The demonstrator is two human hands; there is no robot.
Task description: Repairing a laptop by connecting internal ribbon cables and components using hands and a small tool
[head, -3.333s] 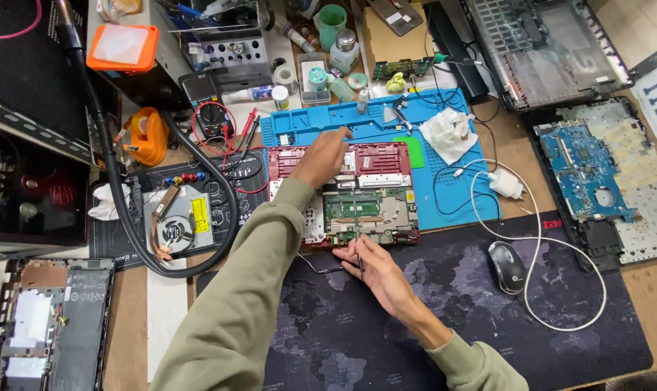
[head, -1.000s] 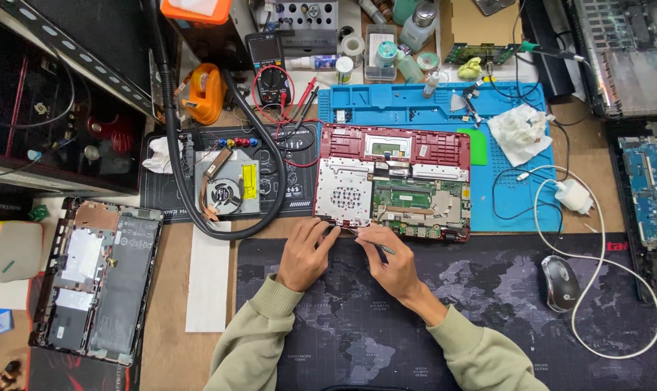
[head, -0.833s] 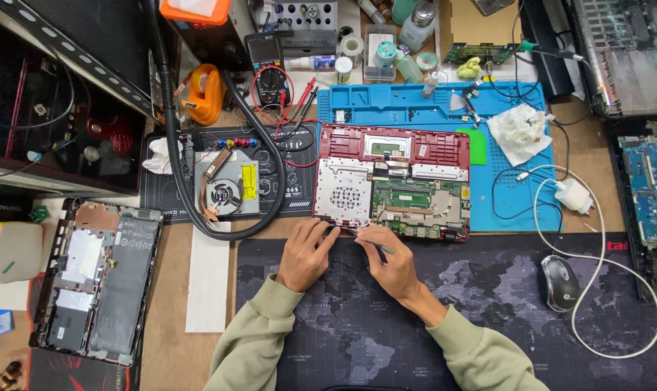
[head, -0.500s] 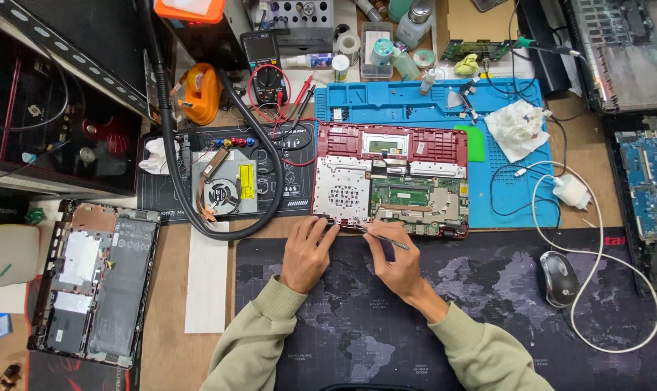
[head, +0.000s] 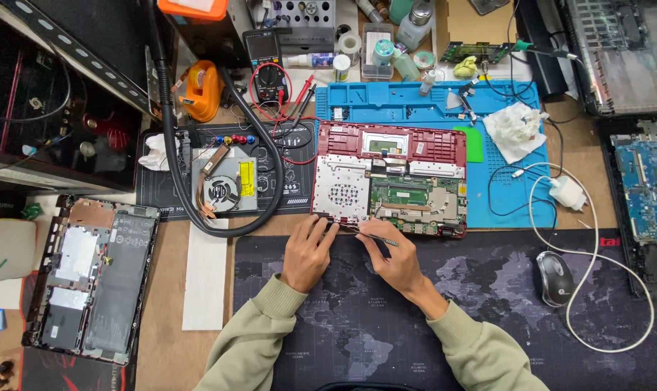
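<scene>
Resting at: the near edge of an opened red laptop chassis (head: pixel 390 177), both hands side by side
Left hand (head: pixel 308 253): fingers loosely curled, tips touching the chassis's front left corner, grasping nothing
Right hand (head: pixel 388 255): fingers pinched around a thin dark tool (head: pixel 375 236), whose tip lies along the chassis's front rim
Chassis position: half on the blue work mat (head: pixel 502 116), its front edge meeting the dark map-print desk mat (head: pixel 488 304)
Left of chassis: a cooling fan with copper heat pipe (head: pixel 223 181), ringed by a black hose (head: pixel 260 145)
Far left: another dismantled laptop base (head: pixel 90 275)
Right: a black mouse (head: pixel 554 276) and a white charger (head: pixel 567 192)
</scene>
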